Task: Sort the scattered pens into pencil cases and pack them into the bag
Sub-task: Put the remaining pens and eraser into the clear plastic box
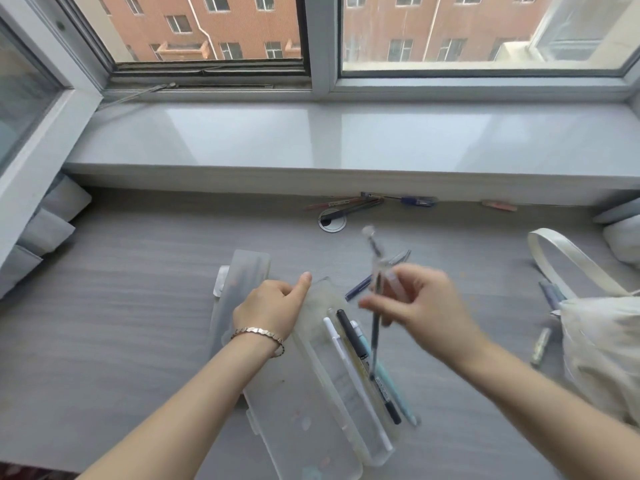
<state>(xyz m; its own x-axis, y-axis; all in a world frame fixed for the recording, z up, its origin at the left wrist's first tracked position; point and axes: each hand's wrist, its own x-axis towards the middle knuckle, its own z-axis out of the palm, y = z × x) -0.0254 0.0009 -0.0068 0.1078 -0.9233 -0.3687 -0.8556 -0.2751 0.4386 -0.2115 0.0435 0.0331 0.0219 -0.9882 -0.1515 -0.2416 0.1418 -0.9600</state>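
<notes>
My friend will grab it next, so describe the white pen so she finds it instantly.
Start at the open clear pencil case on the desk between the hands. The white pen lies leftmost of the pens in its right tray, beside a black pen.

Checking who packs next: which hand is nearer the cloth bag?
Right. The right hand is mid-desk, toward the cloth bag at the right edge; the left hand is farther left.

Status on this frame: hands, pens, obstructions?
Left hand steadying open pencil case. Right hand holding pen above it. Pens already inside. Nothing blocking.
</notes>
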